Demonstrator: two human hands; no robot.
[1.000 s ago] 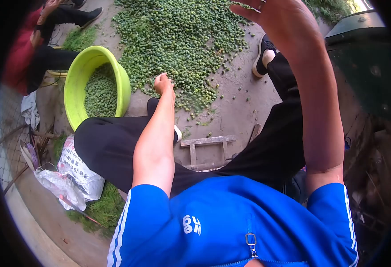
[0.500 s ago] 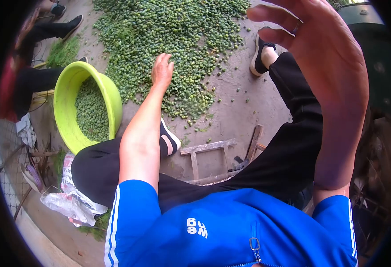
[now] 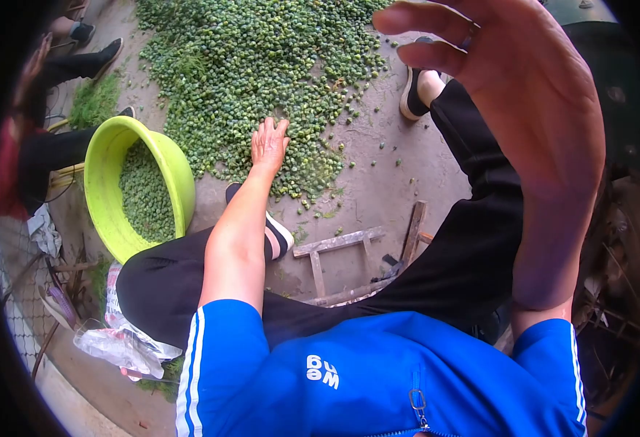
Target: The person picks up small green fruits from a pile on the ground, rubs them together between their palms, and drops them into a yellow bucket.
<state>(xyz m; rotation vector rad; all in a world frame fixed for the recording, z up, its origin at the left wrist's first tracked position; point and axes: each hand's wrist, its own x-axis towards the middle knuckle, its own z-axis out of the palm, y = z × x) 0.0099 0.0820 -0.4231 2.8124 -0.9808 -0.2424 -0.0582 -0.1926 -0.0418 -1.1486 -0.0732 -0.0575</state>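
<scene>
A wide pile of small green, roundish fruits or pods (image 3: pixel 262 58) lies on the ground. My left hand (image 3: pixel 268 146) rests palm down at the near part of this pile, fingers stretched forward and slightly apart, touching the green pieces. Whether any sit under the palm is hidden. My right hand (image 3: pixel 531 95) is raised close to the camera, open, with curved fingers apart and nothing in them; its upper edge is cut off. Left of the pile, a lime-green plastic tub (image 3: pixel 182 171), tilted towards me, holds more of the same pieces.
A wooden frame (image 3: pixel 338 242) lies on the ground between my legs. By my left knee are a crumpled plastic bag (image 3: pixel 120 349) and a wire mesh (image 3: pixel 16 284). Feathery green stalks (image 3: pixel 94 102) lie near another person's dark-trousered leg (image 3: pixel 72 69) at the far left.
My left hand has come down and back towards me onto the pile, its fingers now stretched forward. My right hand stays raised, shifting slightly left in view.
</scene>
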